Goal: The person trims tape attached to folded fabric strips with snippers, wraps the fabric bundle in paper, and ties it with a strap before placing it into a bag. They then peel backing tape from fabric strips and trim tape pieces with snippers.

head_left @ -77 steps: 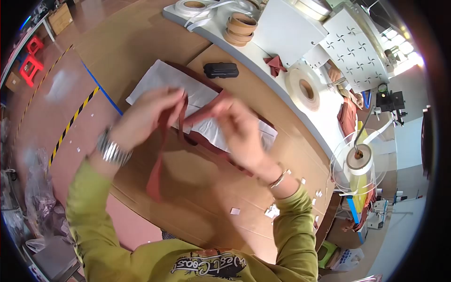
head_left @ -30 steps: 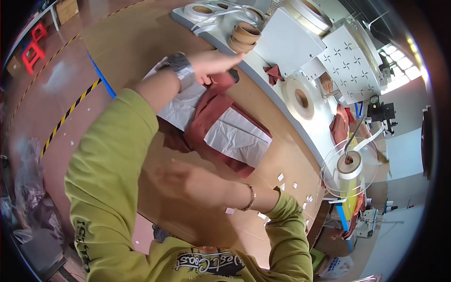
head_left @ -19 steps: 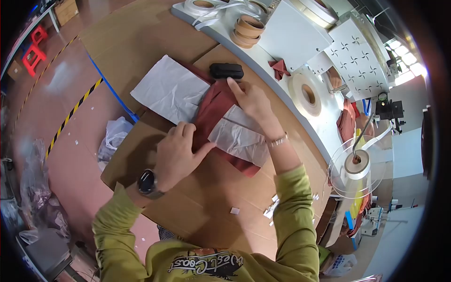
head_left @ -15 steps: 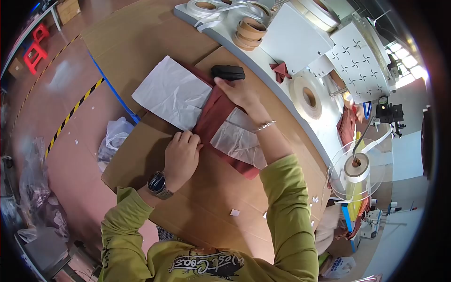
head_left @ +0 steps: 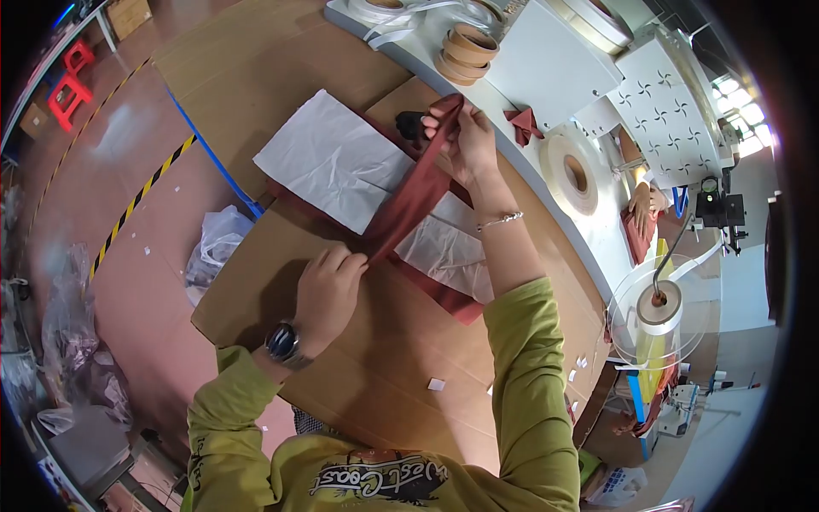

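A strip of dark red fabric (head_left: 409, 200) stretches between my two hands above the cardboard-covered table. My left hand (head_left: 331, 286) pinches its lower end. The upper end is raised and gripped by my right hand (head_left: 467, 141), fingers closed round its edge. White crinkled sheets lie on more red fabric under the strip: a larger white sheet (head_left: 333, 158) to the left and a smaller white sheet (head_left: 448, 256) to the right. Just behind my right hand sits a black object (head_left: 411, 125), partly covered, its kind unclear.
Brown tape rolls (head_left: 467, 53) and a large white roll (head_left: 570, 171) stand on the white worktop beside a machine (head_left: 657, 102). Another person's hand (head_left: 646, 203) rests on red fabric at the right. Small white scraps (head_left: 436, 385) dot the cardboard (head_left: 384, 341).
My right hand has lifted the upper end of the red strip off the white sheets, moving up and right. My left hand still pinches the lower end. Another person's hand shows more clearly at right.
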Motion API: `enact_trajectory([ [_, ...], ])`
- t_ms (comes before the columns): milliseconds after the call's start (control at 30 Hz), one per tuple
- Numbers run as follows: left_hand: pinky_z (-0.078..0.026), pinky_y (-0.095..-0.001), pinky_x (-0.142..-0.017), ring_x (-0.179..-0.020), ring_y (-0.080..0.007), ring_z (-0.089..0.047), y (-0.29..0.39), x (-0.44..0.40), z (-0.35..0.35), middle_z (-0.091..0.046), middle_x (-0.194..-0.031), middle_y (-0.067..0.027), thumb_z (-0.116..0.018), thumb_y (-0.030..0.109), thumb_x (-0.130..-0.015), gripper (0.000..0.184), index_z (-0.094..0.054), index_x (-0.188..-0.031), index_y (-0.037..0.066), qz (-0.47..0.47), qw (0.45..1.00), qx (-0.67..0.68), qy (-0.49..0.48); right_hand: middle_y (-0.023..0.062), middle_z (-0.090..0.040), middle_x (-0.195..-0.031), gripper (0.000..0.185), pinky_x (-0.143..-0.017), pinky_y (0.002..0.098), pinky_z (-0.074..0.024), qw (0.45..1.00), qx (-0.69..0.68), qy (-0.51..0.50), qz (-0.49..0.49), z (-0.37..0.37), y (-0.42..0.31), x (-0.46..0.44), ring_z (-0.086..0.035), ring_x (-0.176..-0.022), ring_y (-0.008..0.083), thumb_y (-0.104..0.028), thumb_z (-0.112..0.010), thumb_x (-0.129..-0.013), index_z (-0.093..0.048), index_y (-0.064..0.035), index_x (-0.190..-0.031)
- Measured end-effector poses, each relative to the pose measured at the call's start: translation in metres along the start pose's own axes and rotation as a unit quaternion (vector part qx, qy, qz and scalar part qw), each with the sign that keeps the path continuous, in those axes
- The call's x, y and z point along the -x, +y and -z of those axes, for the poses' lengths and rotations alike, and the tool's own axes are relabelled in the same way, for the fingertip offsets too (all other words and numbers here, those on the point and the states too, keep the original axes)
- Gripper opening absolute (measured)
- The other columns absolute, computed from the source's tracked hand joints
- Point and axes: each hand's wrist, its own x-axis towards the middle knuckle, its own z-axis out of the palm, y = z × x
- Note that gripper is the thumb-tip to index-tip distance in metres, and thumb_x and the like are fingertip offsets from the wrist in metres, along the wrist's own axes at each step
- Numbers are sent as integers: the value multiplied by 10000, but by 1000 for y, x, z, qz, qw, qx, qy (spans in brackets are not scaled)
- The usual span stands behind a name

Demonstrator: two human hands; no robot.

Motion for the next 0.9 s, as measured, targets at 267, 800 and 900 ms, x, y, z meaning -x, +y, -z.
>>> enact_trajectory([
  [267, -308, -379, -952, -1258, -325, -286, -10, 81, 58, -424, -1286, -156, -529, 32, -777, 60, -469, -771, 33, -29, 969, 246, -18, 13, -424, -651, 121, -421, 184, -246, 992, 62, -78, 77, 11, -32, -31, -303, -491, 56, -129, -423, -901, -480, -63, -984],
  [800, -321, -185, -503, -557, -55, -378, 7, -25, 15, -415, -644, 9, -517, 276, -883, 234, -519, -837, 47, 61, 948, 289, 123, 22, -590, -857, 206, -661, 199, -355, 528, 723, -374, 243, 45, -53, 4, -456, -738, 104, -250, -669, -752, -688, -84, -872],
  [900, -304, -176, -476, -519, -46, -358, 1, -20, 13, -422, -646, 14, -555, 282, -858, 243, -535, -816, 44, 184, 912, 357, 80, 29, -599, -880, 246, -705, 224, -359, 573, 727, -350, 146, 50, -56, -21, -462, -781, 128, -283, -664, -750, -681, -83, -892],
])
